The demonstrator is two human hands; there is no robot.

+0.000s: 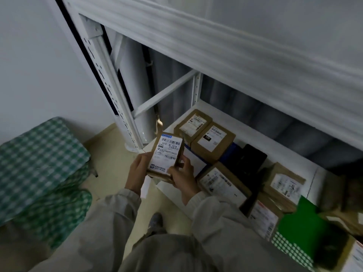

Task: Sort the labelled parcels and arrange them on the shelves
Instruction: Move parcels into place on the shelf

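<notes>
Small cardboard parcel (167, 156) held between both hands, white label up, long axis pointing away from body. Left hand (138, 171) grips near-left edge; right hand (181, 176) pinches right side. Bottom shelf (243, 132) lies ahead-right of right hand, already carrying matte brown labelled boxes (213, 143); right hand nearer.

I hold one labelled parcel (166, 155) in both hands: left hand (137, 169) grips its left edge, right hand (181, 177) its lower right corner. Further parcels (213, 145) lie on the white bottom shelf (253, 134) beyond.
</notes>
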